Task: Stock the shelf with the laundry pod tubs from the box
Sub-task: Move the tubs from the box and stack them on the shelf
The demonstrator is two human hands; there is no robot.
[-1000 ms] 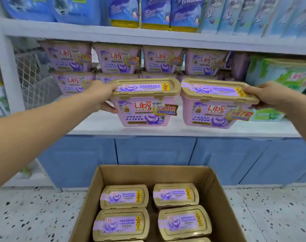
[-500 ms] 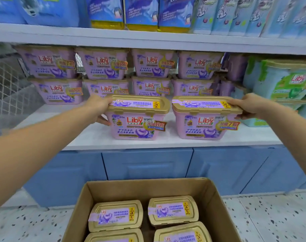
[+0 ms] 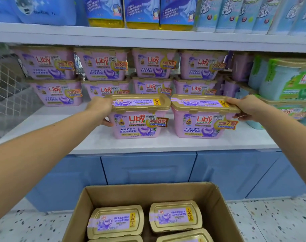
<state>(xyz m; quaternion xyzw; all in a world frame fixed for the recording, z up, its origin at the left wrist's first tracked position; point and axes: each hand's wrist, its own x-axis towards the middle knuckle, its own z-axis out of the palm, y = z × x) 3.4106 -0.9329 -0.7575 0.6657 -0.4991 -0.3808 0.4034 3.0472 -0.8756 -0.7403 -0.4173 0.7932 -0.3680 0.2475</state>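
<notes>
Head view: left hand point(image 3: 99, 109) grips the left end of the left tub point(image 3: 140, 124), fingers curled over the gold lid rim, one digit lower on the pink side. Same on the other side: right hand point(image 3: 244, 109) grips the right end of the right tub point(image 3: 204, 124), fingers wrapped round the lid edge. Both tubs are upright, labels to camera, side by side with lids nearly touching, and look set down on the white shelf point(image 3: 96, 142) near its front edge. Behind them, back-row tubs point(image 3: 103, 65) are stacked two high along the shelf. At right, green tubs point(image 3: 288, 81) are stacked just beside the right hand. A mesh panel point(image 3: 7, 88) is at the shelf's left end. The upper shelf point(image 3: 148, 39) carries blue pouches point(image 3: 105, 11). Below are blue cabinet fronts point(image 3: 148, 168). An open cardboard box point(image 3: 216, 206) sits on the speckled floor point(image 3: 271, 220) in front of the shelf. Inside it, boxed tubs point(image 3: 115, 220) lie lid-up, two fully seen and two more cut by the frame's bottom.
</notes>
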